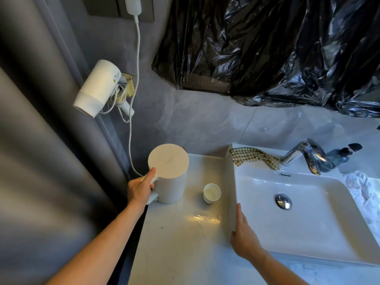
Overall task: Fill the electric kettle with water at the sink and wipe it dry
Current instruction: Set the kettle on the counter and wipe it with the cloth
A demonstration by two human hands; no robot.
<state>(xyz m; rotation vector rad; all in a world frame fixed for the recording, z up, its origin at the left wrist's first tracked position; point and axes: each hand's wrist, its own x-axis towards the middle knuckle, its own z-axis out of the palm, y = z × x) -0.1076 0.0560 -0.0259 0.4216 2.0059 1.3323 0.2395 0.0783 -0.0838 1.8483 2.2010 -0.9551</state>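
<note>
Gripping the kettle [168, 173] handle with left hand [140, 189], lid on, standing on counter [174, 239] left of sink [298, 212]. Right hand [244, 237] flat, fingers straight, on sink rim. Nothing filled (tap [304, 156] off), cloth [253, 156] waiting behind the basin.

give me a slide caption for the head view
Left hand grips the lidded kettle's handle; right hand rests on the sink rim.

A home bathroom, plainly: a white basin [308, 219] with a chrome tap [306, 156] set on a pale marble bench [181, 243], grey tiled walls [205, 120], and a hair dryer [96, 88] hung by the socket.
</note>
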